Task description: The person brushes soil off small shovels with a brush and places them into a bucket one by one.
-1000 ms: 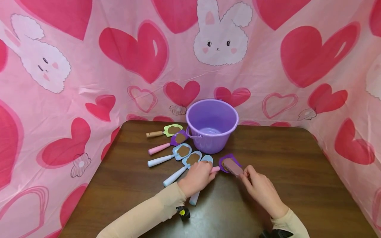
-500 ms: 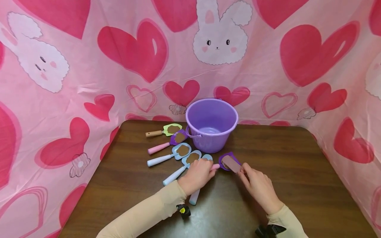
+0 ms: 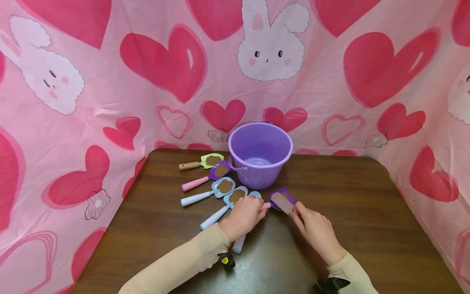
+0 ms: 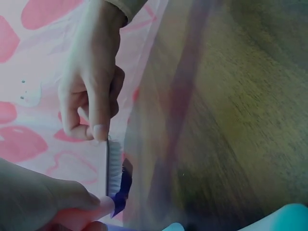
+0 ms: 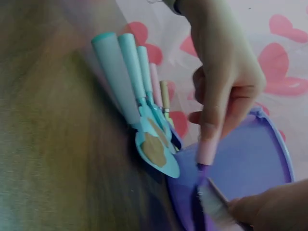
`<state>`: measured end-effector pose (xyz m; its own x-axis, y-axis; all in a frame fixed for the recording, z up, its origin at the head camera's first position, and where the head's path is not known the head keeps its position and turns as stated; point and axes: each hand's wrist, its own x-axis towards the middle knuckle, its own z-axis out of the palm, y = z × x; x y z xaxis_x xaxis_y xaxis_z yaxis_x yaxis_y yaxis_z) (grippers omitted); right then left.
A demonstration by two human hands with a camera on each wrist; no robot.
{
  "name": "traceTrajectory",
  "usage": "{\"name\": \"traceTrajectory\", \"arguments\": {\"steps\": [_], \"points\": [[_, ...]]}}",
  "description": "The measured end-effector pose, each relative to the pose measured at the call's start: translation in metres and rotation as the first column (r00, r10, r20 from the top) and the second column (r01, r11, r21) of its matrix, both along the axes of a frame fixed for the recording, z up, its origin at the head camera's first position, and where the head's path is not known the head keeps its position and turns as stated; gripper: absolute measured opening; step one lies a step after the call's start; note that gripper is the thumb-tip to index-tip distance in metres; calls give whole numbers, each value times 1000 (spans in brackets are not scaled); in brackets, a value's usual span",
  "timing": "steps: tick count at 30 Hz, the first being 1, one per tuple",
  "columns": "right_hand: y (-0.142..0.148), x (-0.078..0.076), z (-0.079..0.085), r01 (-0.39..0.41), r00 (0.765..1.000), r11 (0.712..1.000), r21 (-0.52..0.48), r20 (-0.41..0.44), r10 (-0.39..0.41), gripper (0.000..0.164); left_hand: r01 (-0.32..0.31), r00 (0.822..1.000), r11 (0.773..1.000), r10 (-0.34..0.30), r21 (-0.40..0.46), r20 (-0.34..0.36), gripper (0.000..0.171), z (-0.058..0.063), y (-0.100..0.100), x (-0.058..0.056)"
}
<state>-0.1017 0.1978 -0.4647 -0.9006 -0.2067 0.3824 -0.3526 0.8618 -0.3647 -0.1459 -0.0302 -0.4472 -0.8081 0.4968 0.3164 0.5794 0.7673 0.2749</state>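
My left hand [image 3: 242, 218] grips the pink handle [image 3: 265, 206] of a small trowel whose purple blade [image 3: 291, 196] points right, raised above the table. Between thumb and fingers my right hand [image 3: 318, 233] pinches a flat brush [image 3: 282, 203] with a pinkish-brown back. Pale bristles [image 4: 114, 166] face the purple blade [image 4: 126, 182] in the left wrist view, right at its surface. The brush hides most of that blade in the head view. From the right wrist view, the bristles [image 5: 214, 207] lie against the purple blade [image 5: 198, 211] too.
Left of a purple bucket [image 3: 261, 176], several trowels lie fanned out: a green one [image 3: 212, 155], another purple one [image 3: 213, 176] and light-blue ones [image 3: 196, 199]. Brown patches mark their blades. The nearest blue trowel [image 3: 239, 244] lies partly under my left hand. Pink heart-printed cloth [image 3: 315, 90] surrounds the table.
My right hand has shifted slightly left and up, sliding the brush across the purple blade. The left hand holds the trowel nearly still.
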Motion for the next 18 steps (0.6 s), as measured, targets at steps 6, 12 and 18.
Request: {"name": "traceTrajectory", "arguments": {"steps": [6, 12, 18], "points": [[-2, 4, -4, 32, 999, 999, -12, -41, -33, 25, 7, 1000, 1000, -7, 0, -7, 36, 0, 1, 1], [-5, 6, -6, 69, 995, 997, -18, -75, -70, 26, 9, 1000, 1000, -9, 10, -3, 31, 0, 3, 2], [-8, 5, -3, 93, 990, 996, -9, -105, -93, 25, 6, 1000, 1000, -5, 18, -19, 37, 0, 5, -1]]}}
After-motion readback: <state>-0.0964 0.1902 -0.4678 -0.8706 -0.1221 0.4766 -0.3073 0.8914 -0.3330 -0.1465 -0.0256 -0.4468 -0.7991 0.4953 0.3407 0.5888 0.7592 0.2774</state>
